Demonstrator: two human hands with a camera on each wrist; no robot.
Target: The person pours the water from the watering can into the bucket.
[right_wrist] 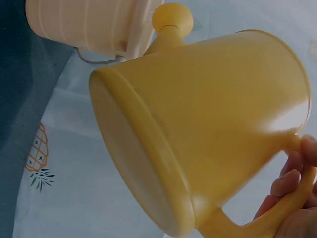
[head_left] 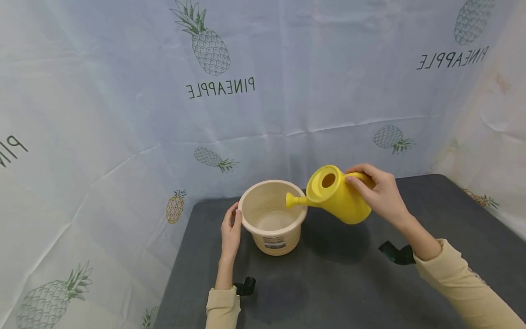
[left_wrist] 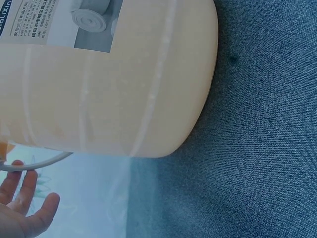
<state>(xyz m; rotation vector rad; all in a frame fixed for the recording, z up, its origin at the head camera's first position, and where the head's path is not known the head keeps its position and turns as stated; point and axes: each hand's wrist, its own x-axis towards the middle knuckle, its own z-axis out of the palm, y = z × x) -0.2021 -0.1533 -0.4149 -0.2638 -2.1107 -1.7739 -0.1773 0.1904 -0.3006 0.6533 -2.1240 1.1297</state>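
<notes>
A cream plastic bucket (head_left: 273,240) stands upright on the dark tabletop, with a printed label (head_left: 274,242) on its near side. My left hand (head_left: 231,230) rests against the left of its rim, fingers loosely extended; in the left wrist view the fingertips (left_wrist: 29,181) touch the thin bucket handle (left_wrist: 52,161). With my right hand (head_left: 380,192) I grip the handle of a yellow watering can (head_left: 349,203). It is held above the table, tilted left, with its spout (head_left: 293,200) over the bucket's right rim. No water shows coming out.
A dark grey table (head_left: 328,292) lies beneath everything. Behind and beside it hangs a pale cloth (head_left: 308,91) printed with pineapples. Dark straps with black mounts (head_left: 245,286) sit at both wrists, below the beige sleeves.
</notes>
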